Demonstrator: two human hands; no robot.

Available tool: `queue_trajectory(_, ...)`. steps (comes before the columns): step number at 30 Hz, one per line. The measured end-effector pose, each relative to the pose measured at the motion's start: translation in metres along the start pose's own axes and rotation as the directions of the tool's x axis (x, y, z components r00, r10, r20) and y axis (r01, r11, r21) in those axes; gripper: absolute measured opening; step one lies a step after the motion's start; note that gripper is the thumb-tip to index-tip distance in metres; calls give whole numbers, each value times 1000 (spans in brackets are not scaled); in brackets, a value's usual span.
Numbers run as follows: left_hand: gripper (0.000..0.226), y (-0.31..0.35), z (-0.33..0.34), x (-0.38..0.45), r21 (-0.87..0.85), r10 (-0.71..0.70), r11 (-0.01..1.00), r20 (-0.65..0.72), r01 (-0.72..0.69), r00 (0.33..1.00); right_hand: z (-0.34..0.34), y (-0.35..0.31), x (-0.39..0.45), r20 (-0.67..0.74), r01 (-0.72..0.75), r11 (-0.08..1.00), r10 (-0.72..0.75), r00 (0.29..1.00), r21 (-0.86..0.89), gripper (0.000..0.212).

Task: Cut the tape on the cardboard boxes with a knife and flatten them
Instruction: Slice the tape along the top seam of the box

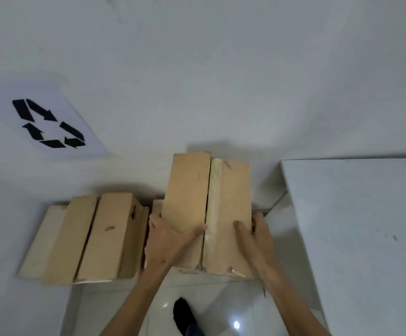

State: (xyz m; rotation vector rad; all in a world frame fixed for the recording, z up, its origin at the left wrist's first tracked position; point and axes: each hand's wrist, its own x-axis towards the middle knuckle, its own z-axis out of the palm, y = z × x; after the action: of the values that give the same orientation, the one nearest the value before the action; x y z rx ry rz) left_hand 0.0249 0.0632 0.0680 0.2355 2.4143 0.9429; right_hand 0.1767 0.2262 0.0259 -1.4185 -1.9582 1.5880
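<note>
A recycling sign (49, 123) hangs on the wall. Below it lies a box (105, 235); beside that, the left hand (166, 241) and right hand (257, 236) clasp 1 taped box (206, 204), thumbs on top.

View count: one, head-worn, wide-angle
Position: above the person's own forearms, at standing height
Facing: forward and steeply down toward a white wall (221, 57)
Nearest content: left hand (166, 241) and right hand (257, 236), close below the lens, both on a cardboard box (206, 209)
Lower edge: tiled floor (221, 309) and a dark shoe (183, 314)
Left field: second cardboard box (105, 236); recycling sign (49, 123) on the wall
Right field: white table (357, 229), cut off by the edge
Distortion: straight edges bow toward the borders
Shared coverage: none, single view only
</note>
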Motion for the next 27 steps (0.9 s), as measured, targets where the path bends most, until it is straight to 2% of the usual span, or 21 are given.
queue_trajectory(4, 141, 68, 33, -64, 68, 179, 982, -59, -175, 982, -96, -12, -21, -58, 68, 993, -63, 996, 94, 11)
queue_trajectory(6, 145, 97, 55, -98, 63, 238, 970, -54, -235, 970, -152, -11, -33, -79, 88, 975, -73, 994, 203, 13)
queue_trajectory(10, 143, 136, 108, -154, -99, 268, 959, 30, -264, 963, -263, -4, -63, -61, 154, 935, -142, 988, 319, 13)
queue_trajectory(12, 145, 151, 134, -176, -192, 260, 952, 83, -240, 962, -314, -1, -76, -24, 166, 940, -167, 986, 299, 13)
queue_trajectory(15, 139, 171, 176, -206, -314, 259, 929, 175, -195, 950, -379, 2, -83, 18, 155, 975, -160, 987, 162, 57)
queue_trajectory(16, 136, 178, 192, -214, -344, 274, 919, 202, -194, 941, -397, 5, -81, 23, 148, 978, -153, 988, 150, 61)
queue_trajectory(19, 129, 195, 243, -229, -389, 290, 906, 285, -166, 913, -442, 14, -68, 62, 121, 982, -131, 989, 144, 49)
queue_trajectory(23, 143, 208, 308, -230, -448, 229, 892, 347, -53, 909, -491, 41, -41, 62, 126, 991, -128, 990, 38, 33)
queue_trajectory(27, 145, 224, 380, -229, -478, 157, 876, 416, 68, 896, -545, 73, 2, 102, 117, 989, -108, 989, -87, 32)
